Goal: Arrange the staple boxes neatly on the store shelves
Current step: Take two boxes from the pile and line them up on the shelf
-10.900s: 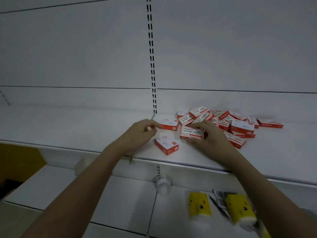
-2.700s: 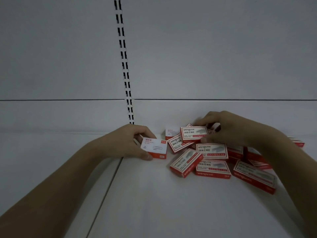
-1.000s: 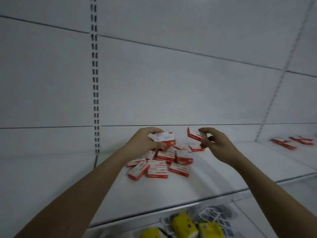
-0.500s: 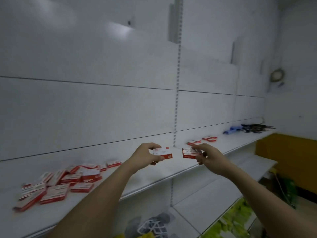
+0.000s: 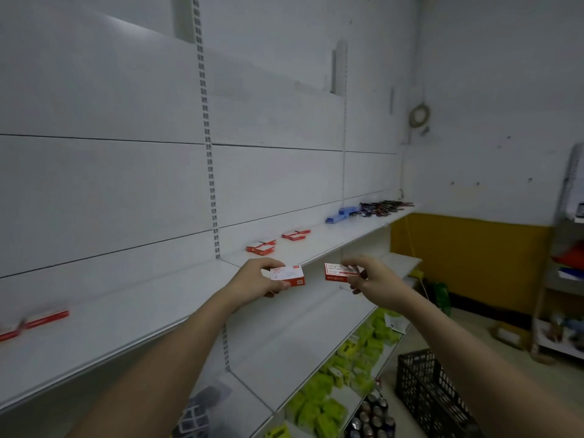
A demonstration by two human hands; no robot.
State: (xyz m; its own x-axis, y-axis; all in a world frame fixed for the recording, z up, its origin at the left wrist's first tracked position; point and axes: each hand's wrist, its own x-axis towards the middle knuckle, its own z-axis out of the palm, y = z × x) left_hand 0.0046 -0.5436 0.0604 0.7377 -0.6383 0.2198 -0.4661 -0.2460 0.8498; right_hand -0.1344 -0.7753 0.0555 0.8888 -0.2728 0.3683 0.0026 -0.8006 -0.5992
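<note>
My left hand (image 5: 252,281) grips a red and white staple box (image 5: 289,275), held in the air above the front edge of the white shelf (image 5: 132,320). My right hand (image 5: 371,276) pinches a second staple box (image 5: 339,272) just to the right of the first. Further along the shelf lie two small groups of staple boxes, one (image 5: 260,247) near the upright and one (image 5: 295,234) beyond it. The edge of the loose pile (image 5: 44,319) shows at the far left.
Blue packs (image 5: 339,215) and dark pens (image 5: 384,207) lie at the shelf's far end. Lower shelves carry yellow-green packs (image 5: 354,365) and cans (image 5: 373,418). A black crate (image 5: 433,393) stands on the floor at the right.
Since picking one box in each hand from the pile, I have turned right along the shelf; the pile has slid to the far left and both held boxes are nearer the placed groups.
</note>
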